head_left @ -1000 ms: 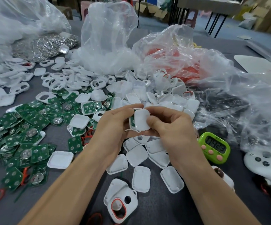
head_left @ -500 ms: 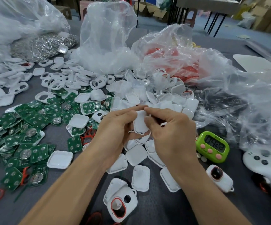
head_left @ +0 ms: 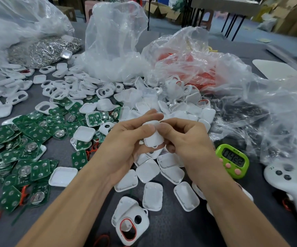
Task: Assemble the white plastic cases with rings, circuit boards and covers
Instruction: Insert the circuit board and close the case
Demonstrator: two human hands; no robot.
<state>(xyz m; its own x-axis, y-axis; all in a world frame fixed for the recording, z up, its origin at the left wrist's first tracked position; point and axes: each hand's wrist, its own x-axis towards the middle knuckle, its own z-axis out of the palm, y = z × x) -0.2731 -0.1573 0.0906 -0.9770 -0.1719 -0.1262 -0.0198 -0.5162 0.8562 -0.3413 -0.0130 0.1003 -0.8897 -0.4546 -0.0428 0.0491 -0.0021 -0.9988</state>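
Note:
Both hands hold one white plastic case (head_left: 153,138) above the table's middle. My left hand (head_left: 126,139) grips it from the left, thumb on top. My right hand (head_left: 185,138) pinches its right side, thumb pressed beside the left thumb. The case's plain cover faces me; its inside is hidden. Green circuit boards (head_left: 28,148) lie spread at the left. White covers (head_left: 152,196) lie below my hands. A case front with a red ring (head_left: 130,227) rests near the front edge.
Clear plastic bags (head_left: 115,41) stand behind, one holding red rings (head_left: 202,77), one over metal parts (head_left: 42,50). White case fronts (head_left: 69,86) are heaped at back left. A green timer (head_left: 233,160) and a white controller (head_left: 293,186) sit at the right.
The green board edge seen in the case earlier is now covered by the white cover. Both thumbs have shifted onto its top end, and the case has turned slightly.

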